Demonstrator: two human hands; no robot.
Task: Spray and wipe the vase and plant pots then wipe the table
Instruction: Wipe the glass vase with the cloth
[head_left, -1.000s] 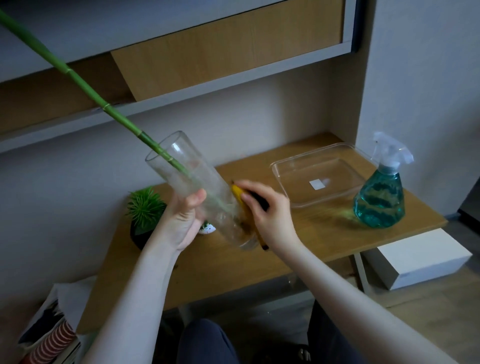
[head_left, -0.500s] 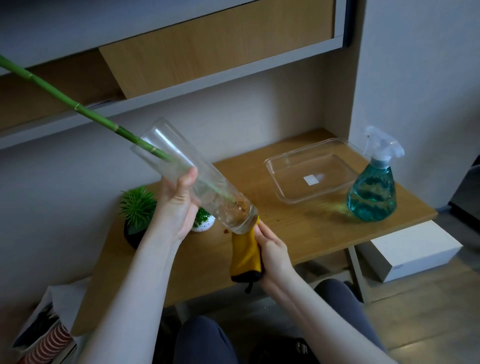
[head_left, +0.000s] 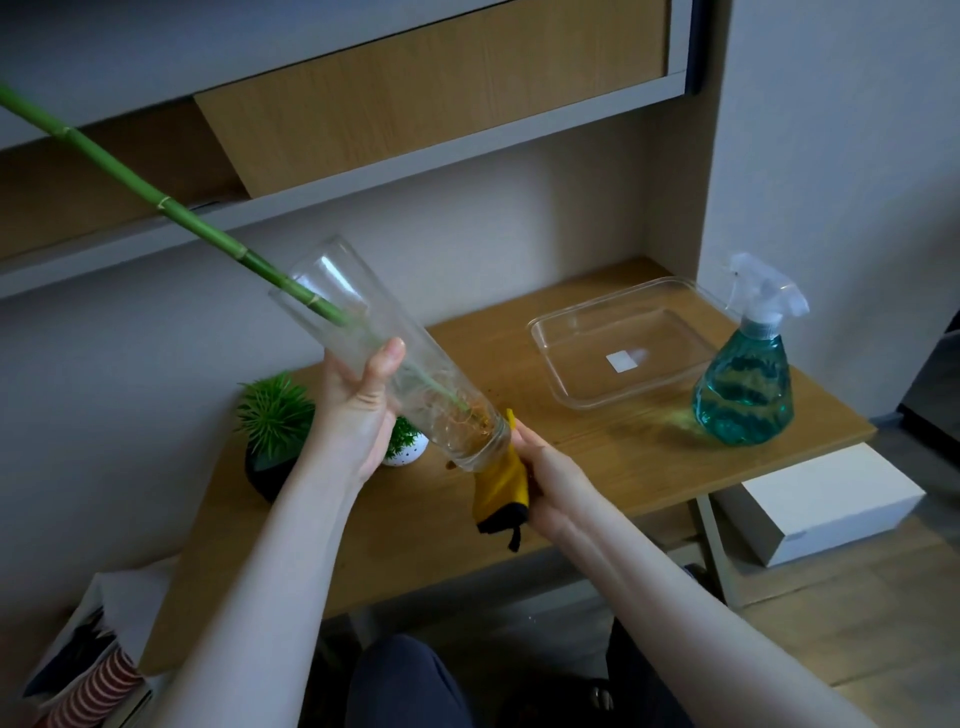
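Observation:
My left hand (head_left: 358, 415) grips a tall clear glass vase (head_left: 363, 343), tilted with its mouth up to the left, above the wooden table (head_left: 597, 467). A green bamboo stalk (head_left: 156, 202) sticks out of the vase toward the upper left, its roots at the vase's base. My right hand (head_left: 550, 475) holds a yellow cloth (head_left: 501, 480) against the bottom of the vase. Two small plant pots stand behind my left hand: a dark one with spiky green leaves (head_left: 272, 423) and a small white one (head_left: 408, 449), partly hidden.
A teal spray bottle (head_left: 745, 384) stands at the table's right end, beside an empty clear plastic tray (head_left: 618, 345). A shelf runs above the table. A white box (head_left: 826, 504) lies on the floor to the right; bags lie at the lower left.
My right hand moved the cloth from the vase's side down to its base. The vase tilted further, its base now lifted toward the right hand.

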